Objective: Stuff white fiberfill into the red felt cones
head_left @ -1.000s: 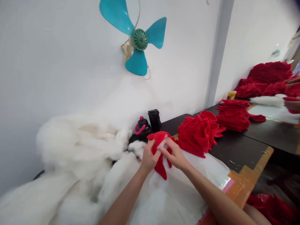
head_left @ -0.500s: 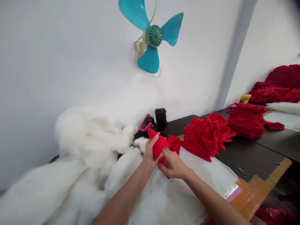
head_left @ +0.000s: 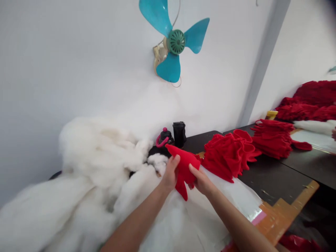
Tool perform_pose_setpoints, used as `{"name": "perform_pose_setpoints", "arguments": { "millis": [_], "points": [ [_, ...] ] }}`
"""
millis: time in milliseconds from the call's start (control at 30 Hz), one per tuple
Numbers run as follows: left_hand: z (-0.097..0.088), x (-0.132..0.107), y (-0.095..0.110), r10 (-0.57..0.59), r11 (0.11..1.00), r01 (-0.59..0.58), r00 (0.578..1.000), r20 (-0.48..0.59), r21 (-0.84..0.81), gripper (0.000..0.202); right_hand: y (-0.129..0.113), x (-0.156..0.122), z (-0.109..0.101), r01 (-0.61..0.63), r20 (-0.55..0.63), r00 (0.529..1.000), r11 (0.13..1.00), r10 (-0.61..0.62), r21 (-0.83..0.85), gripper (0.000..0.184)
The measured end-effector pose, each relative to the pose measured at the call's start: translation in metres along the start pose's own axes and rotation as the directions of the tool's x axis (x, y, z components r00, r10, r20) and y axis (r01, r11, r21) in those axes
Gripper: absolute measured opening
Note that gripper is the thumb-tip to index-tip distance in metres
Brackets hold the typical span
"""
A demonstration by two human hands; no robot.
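Observation:
Both my hands hold a stuffed, pointed piece of red fleece (head_left: 185, 168), with its tip towards the left and a flap hanging below. My left hand (head_left: 170, 173) grips its left side, and my right hand (head_left: 201, 181) presses on its right side. Under my forearms lies a white sheet (head_left: 231, 189) on the table. A big mass of white polyester stuffing (head_left: 91, 164) rises just left of my left hand. A heap of ruffled red fleece pieces (head_left: 227, 157) stands close to the right of the held piece.
A second red stack (head_left: 273, 138) and a larger red pile (head_left: 315, 99) lie farther right on the dark table (head_left: 270, 182). A black flask (head_left: 179, 134) and a black bottle with a pink loop (head_left: 164, 138) stand by the wall, below a teal fan (head_left: 175, 42).
The red piece has turned, and the white filling seen earlier at its opening no longer shows. My right hand has shifted right, and the view has shifted slightly.

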State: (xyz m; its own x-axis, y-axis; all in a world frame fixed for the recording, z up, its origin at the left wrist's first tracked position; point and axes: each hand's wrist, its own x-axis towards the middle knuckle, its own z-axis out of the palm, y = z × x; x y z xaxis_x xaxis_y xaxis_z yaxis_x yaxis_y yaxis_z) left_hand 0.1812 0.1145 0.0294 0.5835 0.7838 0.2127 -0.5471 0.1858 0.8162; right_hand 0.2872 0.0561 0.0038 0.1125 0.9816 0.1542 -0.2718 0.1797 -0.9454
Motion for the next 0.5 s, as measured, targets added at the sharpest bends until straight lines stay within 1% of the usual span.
{"name": "perform_pose_setpoints", "arguments": {
  "millis": [33,67,100,133,200,267,300,333,433,500],
  "points": [
    [-0.002,0.005,0.007,0.031,0.999,-0.033,0.999,-0.040,-0.038,0.045,-0.002,0.000,0.002,0.031,-0.001,0.999,0.997,-0.032,-0.069,0.045],
    [-0.004,0.010,0.013,0.057,0.997,-0.063,0.993,-0.103,-0.050,0.042,-0.004,0.000,0.003,0.061,0.004,0.998,0.989,-0.061,-0.134,0.041],
    [-0.005,0.014,0.018,0.067,0.995,-0.077,0.985,-0.156,-0.062,0.040,-0.004,0.000,0.005,0.088,0.008,0.996,0.979,-0.088,-0.182,0.038],
    [-0.006,0.017,0.022,0.075,0.993,-0.090,0.980,-0.183,-0.074,0.038,-0.005,0.001,0.006,0.111,0.002,0.994,0.973,-0.113,-0.204,0.036],
    [-0.008,0.020,0.025,0.101,0.989,-0.121,0.970,-0.220,-0.079,0.036,-0.003,0.002,0.008,0.129,-0.053,0.989,0.980,-0.138,-0.149,0.035],
    [-0.008,0.020,0.025,0.141,0.985,-0.160,0.963,-0.231,-0.066,0.038,0.001,0.003,0.008,0.122,-0.105,0.987,0.992,-0.125,-0.029,0.036],
    [-0.008,0.019,0.023,0.159,0.983,-0.175,0.960,-0.230,-0.053,0.041,0.002,0.003,0.008,0.116,-0.101,0.988,0.993,-0.114,0.014,0.036],
    [-0.007,0.017,0.022,0.168,0.983,-0.181,0.961,-0.220,-0.039,0.046,0.004,0.003,0.008,0.110,-0.072,0.992,0.994,-0.108,0.023,0.036],
    [-0.003,0.013,0.016,0.152,0.988,-0.155,0.973,-0.175,0.000,0.057,0.005,0.002,0.007,0.116,0.059,0.992,0.990,-0.111,-0.086,0.034],
    [0.000,0.010,0.012,0.130,0.991,-0.130,0.979,-0.158,0.010,0.056,0.004,0.000,0.007,0.135,0.080,0.989,0.982,-0.125,-0.133,0.037]
  ]
}}
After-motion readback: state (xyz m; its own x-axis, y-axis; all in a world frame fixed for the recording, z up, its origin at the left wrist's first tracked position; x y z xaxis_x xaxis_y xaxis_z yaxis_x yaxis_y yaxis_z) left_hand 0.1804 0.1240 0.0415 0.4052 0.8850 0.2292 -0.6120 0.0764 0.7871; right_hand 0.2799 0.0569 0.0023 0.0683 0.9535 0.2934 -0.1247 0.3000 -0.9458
